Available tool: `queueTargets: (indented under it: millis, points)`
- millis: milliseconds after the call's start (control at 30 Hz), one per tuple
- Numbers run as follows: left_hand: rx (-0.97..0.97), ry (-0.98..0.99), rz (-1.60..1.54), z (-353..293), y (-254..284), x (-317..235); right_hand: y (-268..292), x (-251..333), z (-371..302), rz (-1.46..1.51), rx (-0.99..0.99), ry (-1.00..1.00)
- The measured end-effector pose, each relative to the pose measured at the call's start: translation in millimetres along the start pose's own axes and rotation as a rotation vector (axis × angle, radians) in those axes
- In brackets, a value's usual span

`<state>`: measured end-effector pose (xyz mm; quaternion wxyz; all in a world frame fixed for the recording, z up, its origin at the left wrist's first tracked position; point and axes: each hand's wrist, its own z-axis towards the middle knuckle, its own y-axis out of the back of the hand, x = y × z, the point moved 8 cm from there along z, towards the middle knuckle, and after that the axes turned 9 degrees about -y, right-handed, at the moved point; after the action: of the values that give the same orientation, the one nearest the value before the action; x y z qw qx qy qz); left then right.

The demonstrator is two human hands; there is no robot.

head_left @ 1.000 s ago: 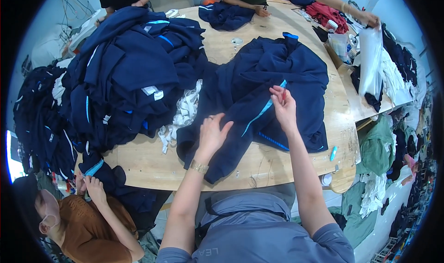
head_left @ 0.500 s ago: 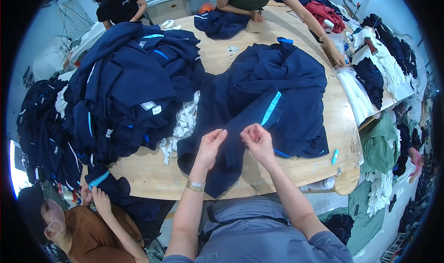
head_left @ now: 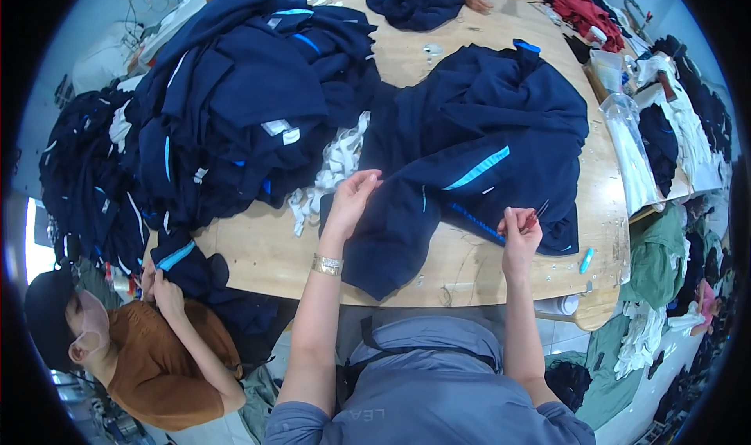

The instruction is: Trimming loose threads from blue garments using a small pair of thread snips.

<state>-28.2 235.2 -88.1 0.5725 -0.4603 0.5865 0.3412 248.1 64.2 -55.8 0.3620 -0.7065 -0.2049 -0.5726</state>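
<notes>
A navy garment with light-blue stripes lies bunched on the table in front of me. My left hand is closed at its left part, thumb and fingertips pinching a fold of the cloth. Over the garment's lower right part is my right hand, its fingers curled round small thread snips. Two thin metal tips and a bit of red show; the rest of the snips is hidden in the fingers.
A tall navy garment pile stands left, beside white trimmings. A light-blue capped tool lies near the wooden table's right edge. Clear plastic bags lie farther right. At lower left, a co-worker handles navy cloth; others work across the table.
My right hand has moved right, away from the left, and the snips' tips now show. My left hand has shifted slightly up. The view has tilted, so the table appears higher.
</notes>
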Motion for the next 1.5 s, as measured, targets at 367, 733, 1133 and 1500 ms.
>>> queueTargets:
  millis: [367, 733, 1133, 1500]
  points:
    - [-0.296, -0.381, 1.131, -93.3, 13.9, -84.3, -67.9, -34.3, -48.4, -0.303, 0.279, -0.179]
    - [-0.404, 0.05, 0.973, -164.5, 51.7, -39.4, -159.9, -72.8, -88.0, -0.643, 0.719, 0.019]
    - [-0.144, -0.643, 0.95, -48.2, -44.9, -71.2, 1.9, 15.5, -9.7, -0.131, -0.068, -0.009]
    - [0.063, -0.807, 1.011, 15.1, -155.1, -78.1, 27.6, 16.3, -25.1, -0.129, -0.152, -0.042]
